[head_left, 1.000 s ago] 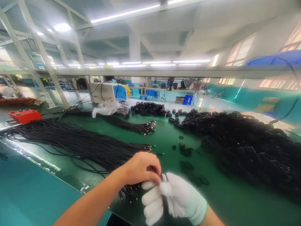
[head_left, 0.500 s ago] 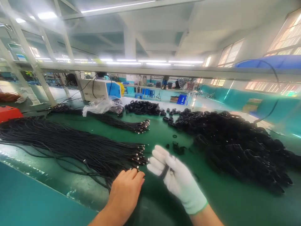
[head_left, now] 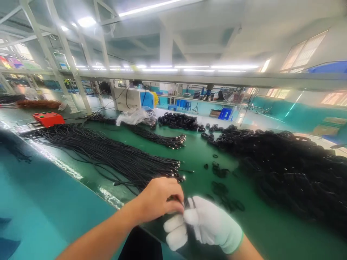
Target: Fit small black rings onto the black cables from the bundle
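Observation:
My bare left hand [head_left: 164,198] is closed, thumb and fingers pinched together against the fingertips of my right hand. My right hand [head_left: 202,224] wears a white glove with a green cuff and curls around a short folded piece of black cable [head_left: 186,203]. Dark strands cross the glove beside its index finger; most of the cable is hidden by the fingers. Just beyond my left hand, a long bundle of black cables [head_left: 116,151] lies on the green tabletop, its metal plug ends pointing right.
A large heap of coiled black cables [head_left: 287,177] covers the right side. Loose black bands [head_left: 221,171] lie before it. Behind are a second cable bundle [head_left: 159,138], clear plastic bag [head_left: 134,116] and white-and-blue machine [head_left: 130,98]. A red control box [head_left: 48,118] stands left.
The view has swung left, bringing the red box fully into sight. My left hand has moved off the cable bundle's end to meet my gloved right hand, which has turned and lowered.

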Available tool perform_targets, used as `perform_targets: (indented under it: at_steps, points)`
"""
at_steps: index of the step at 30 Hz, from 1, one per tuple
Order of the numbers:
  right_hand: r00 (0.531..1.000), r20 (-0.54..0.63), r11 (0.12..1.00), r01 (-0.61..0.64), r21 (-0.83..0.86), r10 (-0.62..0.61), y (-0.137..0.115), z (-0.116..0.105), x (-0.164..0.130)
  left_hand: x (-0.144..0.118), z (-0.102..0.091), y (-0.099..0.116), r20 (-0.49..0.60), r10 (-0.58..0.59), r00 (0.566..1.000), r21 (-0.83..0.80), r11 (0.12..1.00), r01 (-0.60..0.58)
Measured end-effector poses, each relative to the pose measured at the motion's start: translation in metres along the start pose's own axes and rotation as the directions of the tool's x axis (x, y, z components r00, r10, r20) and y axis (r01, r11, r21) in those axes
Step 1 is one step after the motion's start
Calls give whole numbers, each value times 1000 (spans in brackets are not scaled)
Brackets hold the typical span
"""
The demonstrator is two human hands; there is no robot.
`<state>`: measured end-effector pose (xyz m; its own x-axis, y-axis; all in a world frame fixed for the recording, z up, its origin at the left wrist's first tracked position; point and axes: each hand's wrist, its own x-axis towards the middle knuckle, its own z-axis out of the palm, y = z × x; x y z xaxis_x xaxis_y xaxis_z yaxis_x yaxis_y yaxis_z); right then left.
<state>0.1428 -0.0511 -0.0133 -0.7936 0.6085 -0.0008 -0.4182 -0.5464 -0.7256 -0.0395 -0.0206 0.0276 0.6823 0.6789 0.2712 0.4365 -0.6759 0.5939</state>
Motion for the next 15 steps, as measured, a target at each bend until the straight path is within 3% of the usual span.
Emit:
perform_targets:
  at_steps: [3, 6, 8, 11, 13, 15]
  points:
    - [1000, -18, 995, -24, 92, 26, 12, -1, 7, 4, 1, -13, 85, -176, 981, -375, 906, 195]
    - [998, -5, 983, -56, 172, 58, 17, 1, 13, 12, 5, -25, 115, -263, 958, -493, 822, 285]
    - [999, -3, 973, -47, 226, 49, 17, 3, 15, 18, 8, -30, 141, -269, 953, -500, 811, 303]
    - [987, -102, 956, 146, 254, -124, 9, 4, 15, 23, 12, -29, 145, -243, 959, -493, 823, 283]
    - [943, -187, 926, 311, 213, -274, -1, 2, 13, 21, 17, -24, 116, -253, 960, -443, 852, 278]
    - [893, -258, 894, 416, 165, -368, -12, -3, 10, 15, 23, -16, 47, -318, 947, -242, 916, 320]
